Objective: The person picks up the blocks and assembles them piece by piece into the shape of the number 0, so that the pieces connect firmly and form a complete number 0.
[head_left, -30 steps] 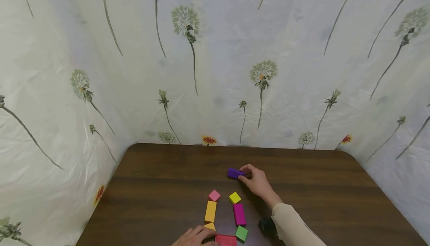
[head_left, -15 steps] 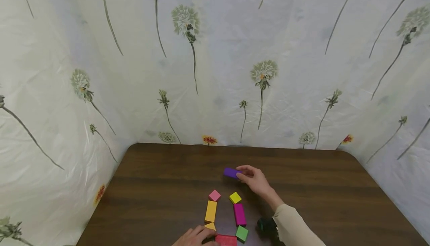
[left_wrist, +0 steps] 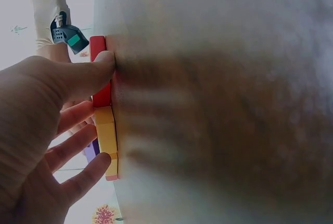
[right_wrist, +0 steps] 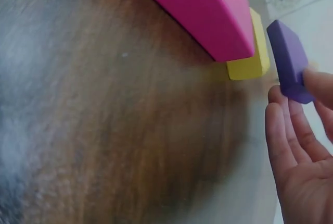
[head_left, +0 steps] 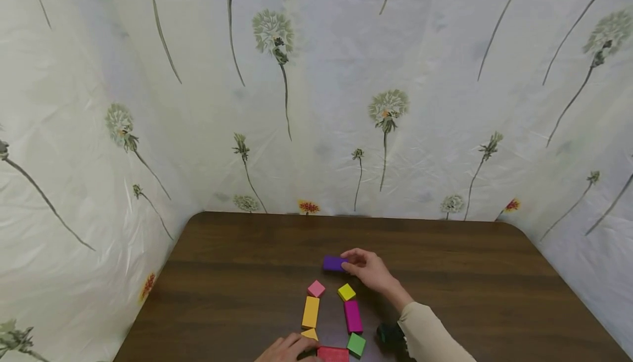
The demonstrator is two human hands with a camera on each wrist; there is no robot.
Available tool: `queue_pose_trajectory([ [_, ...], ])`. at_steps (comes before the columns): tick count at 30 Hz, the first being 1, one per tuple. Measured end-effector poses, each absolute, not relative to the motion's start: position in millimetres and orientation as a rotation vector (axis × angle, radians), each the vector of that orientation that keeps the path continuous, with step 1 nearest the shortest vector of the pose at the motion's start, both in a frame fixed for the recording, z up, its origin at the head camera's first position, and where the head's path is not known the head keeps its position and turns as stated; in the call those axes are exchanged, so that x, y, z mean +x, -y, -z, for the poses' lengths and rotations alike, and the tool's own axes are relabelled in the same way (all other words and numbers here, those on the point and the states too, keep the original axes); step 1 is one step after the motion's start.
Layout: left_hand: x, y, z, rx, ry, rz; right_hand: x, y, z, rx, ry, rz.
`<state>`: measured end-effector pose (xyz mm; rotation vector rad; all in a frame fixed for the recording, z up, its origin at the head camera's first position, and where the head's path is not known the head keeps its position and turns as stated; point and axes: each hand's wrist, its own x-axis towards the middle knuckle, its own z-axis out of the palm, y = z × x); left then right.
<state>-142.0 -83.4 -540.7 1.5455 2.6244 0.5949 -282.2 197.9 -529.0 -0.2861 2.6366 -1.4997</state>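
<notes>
My right hand [head_left: 368, 269] pinches one end of a purple rectangular block [head_left: 334, 263] between thumb and fingers, beyond the other blocks. In the right wrist view the purple block [right_wrist: 289, 60] appears raised off the table. My left hand [head_left: 289, 348] rests at the red block [head_left: 333, 354] near the front. In the left wrist view its thumb touches the red block [left_wrist: 103, 96], with the fingers spread loosely along the orange-yellow blocks [left_wrist: 106, 130]. A pink block [head_left: 316, 288] and a yellow block [head_left: 346, 292] stand at the far ends of two rows.
An orange-yellow block [head_left: 310, 312] and a small yellow-orange piece [head_left: 309, 334] form the left row. A magenta block [head_left: 353, 316] and a green block [head_left: 356, 345] form the right row. The brown wooden table [head_left: 237, 274] meets a flower-print curtain [head_left: 316, 104] behind.
My right hand has carried the purple block leftward and somewhat nearer, toward the space beyond the pink and yellow blocks. The left hand has stayed at the red block.
</notes>
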Motion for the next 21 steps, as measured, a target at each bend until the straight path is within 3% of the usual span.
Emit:
queue_pose_trajectory([
  [13,-142.7,85.2,540.3,1.535,-2.590,-0.633,-277.9,-194.6,531.1,-0.545,-2.726,1.312],
  [21,-142.6,86.3,541.4,1.547,-2.582,-0.639,-278.6,-192.8,534.3,-0.561,-2.768,1.236],
])
